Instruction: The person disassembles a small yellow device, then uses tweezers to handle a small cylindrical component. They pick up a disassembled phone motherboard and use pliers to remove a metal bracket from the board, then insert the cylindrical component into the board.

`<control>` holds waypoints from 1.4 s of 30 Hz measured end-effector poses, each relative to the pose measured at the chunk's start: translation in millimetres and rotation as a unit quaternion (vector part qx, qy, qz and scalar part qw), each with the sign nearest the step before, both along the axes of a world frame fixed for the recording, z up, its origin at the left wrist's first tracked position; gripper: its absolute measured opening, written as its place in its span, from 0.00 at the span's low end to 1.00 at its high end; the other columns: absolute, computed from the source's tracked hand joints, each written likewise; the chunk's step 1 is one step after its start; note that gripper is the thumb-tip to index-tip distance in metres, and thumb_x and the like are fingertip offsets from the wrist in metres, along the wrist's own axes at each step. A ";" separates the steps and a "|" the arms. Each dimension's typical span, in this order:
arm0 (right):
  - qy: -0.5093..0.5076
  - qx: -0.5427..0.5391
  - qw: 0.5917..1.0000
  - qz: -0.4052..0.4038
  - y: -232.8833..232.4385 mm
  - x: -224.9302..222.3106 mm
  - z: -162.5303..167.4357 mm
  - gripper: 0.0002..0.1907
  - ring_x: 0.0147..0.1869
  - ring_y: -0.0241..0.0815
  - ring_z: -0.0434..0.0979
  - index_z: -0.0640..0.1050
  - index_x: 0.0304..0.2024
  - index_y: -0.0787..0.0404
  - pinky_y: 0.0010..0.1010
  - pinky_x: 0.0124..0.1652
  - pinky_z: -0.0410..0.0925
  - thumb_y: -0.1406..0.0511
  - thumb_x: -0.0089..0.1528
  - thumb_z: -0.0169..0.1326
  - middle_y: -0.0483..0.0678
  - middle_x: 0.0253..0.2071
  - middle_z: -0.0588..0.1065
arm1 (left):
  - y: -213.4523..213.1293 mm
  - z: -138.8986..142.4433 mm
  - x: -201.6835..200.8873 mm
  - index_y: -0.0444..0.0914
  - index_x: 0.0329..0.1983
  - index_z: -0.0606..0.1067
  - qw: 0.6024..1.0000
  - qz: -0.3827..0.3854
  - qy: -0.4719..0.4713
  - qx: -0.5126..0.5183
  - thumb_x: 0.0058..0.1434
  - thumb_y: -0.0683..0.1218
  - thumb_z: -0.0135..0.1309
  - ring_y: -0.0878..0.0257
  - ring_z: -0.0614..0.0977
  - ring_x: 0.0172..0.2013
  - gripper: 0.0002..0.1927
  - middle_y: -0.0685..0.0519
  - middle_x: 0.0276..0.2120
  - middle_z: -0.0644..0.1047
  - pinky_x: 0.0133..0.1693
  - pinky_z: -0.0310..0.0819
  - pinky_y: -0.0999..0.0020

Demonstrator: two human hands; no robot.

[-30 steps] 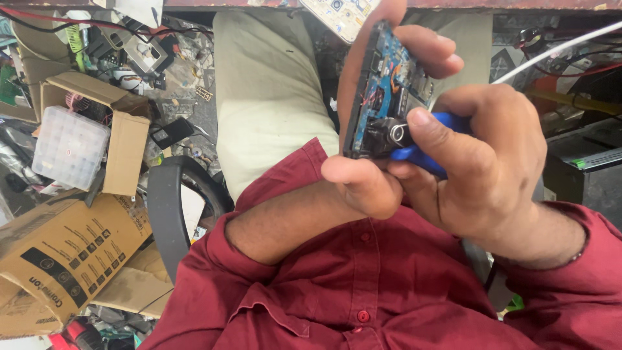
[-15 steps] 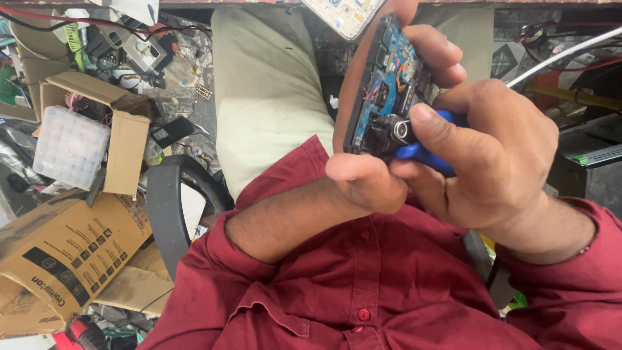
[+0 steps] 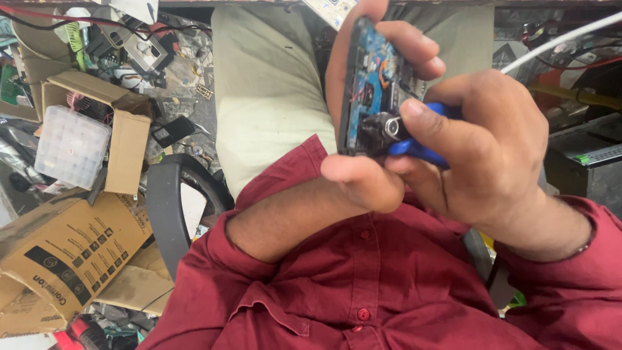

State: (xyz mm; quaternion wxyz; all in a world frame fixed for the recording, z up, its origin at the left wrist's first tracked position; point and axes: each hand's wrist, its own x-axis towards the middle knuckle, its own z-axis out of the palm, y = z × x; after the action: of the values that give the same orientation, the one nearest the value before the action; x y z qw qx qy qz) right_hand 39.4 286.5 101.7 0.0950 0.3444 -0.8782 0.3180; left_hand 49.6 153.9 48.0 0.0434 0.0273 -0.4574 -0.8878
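Observation:
My left hand (image 3: 360, 183) grips a blue circuit board (image 3: 369, 84) in a dark frame, held upright and edge-on, thumb below and fingers curled over the top. My right hand (image 3: 502, 149) holds a blue-handled tool (image 3: 421, 151) with its tip against a round metal part (image 3: 392, 127) on the lower half of the board. The two hands touch each other in front of my dark red shirt (image 3: 363, 285). The tool's tip is hidden by my thumb and the board.
Beige fabric (image 3: 272, 91) lies behind the hands. At the left are open cardboard boxes (image 3: 71, 253), a clear plastic compartment case (image 3: 70, 146) and a black chair armrest (image 3: 165, 214). A white cable (image 3: 557, 39) and a black device (image 3: 586, 155) sit at the right.
Both hands have shifted a little with the board and tool. The grips look the same.

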 end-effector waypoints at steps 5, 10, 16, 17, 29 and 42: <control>0.039 0.026 0.999 -0.014 -2.2 0.6 5.2 0.27 0.39 0.54 0.72 0.68 0.58 0.56 0.46 0.38 0.63 0.53 0.65 0.63 0.55 0.43 0.74 | 11.2 -9.2 -3.8 0.32 0.77 0.51 0.997 0.058 0.038 0.040 0.51 0.78 0.60 0.61 0.76 0.43 0.66 0.46 0.49 0.74 0.49 0.71 0.66; 0.033 0.020 0.999 -0.012 -1.9 -0.3 5.1 0.26 0.39 0.53 0.72 0.69 0.58 0.56 0.46 0.39 0.62 0.52 0.65 0.62 0.55 0.43 0.74 | 13.9 -14.0 1.9 0.33 0.79 0.52 0.994 0.063 0.026 0.082 0.53 0.74 0.63 0.60 0.77 0.43 0.64 0.44 0.49 0.75 0.50 0.72 0.66; 0.020 0.019 1.000 -0.011 -1.1 -0.3 3.4 0.26 0.38 0.52 0.71 0.69 0.59 0.55 0.44 0.37 0.62 0.52 0.65 0.63 0.55 0.42 0.74 | 11.7 -14.4 -3.7 0.32 0.77 0.51 0.993 0.078 0.049 0.073 0.52 0.74 0.63 0.59 0.79 0.42 0.64 0.44 0.46 0.75 0.46 0.73 0.66; 0.023 0.021 0.999 -0.009 -1.0 -0.5 3.2 0.26 0.38 0.52 0.71 0.69 0.59 0.55 0.44 0.37 0.62 0.52 0.65 0.63 0.55 0.42 0.74 | 11.4 -13.9 -5.1 0.33 0.77 0.51 0.992 0.078 0.054 0.077 0.53 0.74 0.63 0.59 0.79 0.42 0.63 0.44 0.46 0.75 0.46 0.73 0.67; 0.012 0.032 0.999 -0.006 -1.5 0.9 5.9 0.27 0.39 0.52 0.72 0.70 0.58 0.56 0.45 0.38 0.62 0.53 0.64 0.64 0.54 0.43 0.74 | 5.3 -26.3 -12.4 0.31 0.77 0.52 0.994 0.068 0.074 0.036 0.48 0.79 0.60 0.63 0.78 0.38 0.68 0.46 0.44 0.76 0.42 0.75 0.70; 0.065 0.031 0.997 -0.010 -0.7 2.6 2.6 0.21 0.31 0.50 0.71 0.75 0.60 0.56 0.38 0.28 0.61 0.57 0.68 0.61 0.54 0.35 0.73 | 19.4 -26.5 -5.3 0.32 0.74 0.58 0.988 0.114 0.061 0.081 0.45 0.77 0.66 0.66 0.75 0.37 0.66 0.51 0.39 0.74 0.40 0.69 0.73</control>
State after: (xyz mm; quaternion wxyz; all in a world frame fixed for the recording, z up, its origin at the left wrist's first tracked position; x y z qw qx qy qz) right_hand 41.9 285.8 104.2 0.1439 0.3586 -0.8829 0.2667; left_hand 44.3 173.3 21.4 0.1693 0.0285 -0.3743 -0.9113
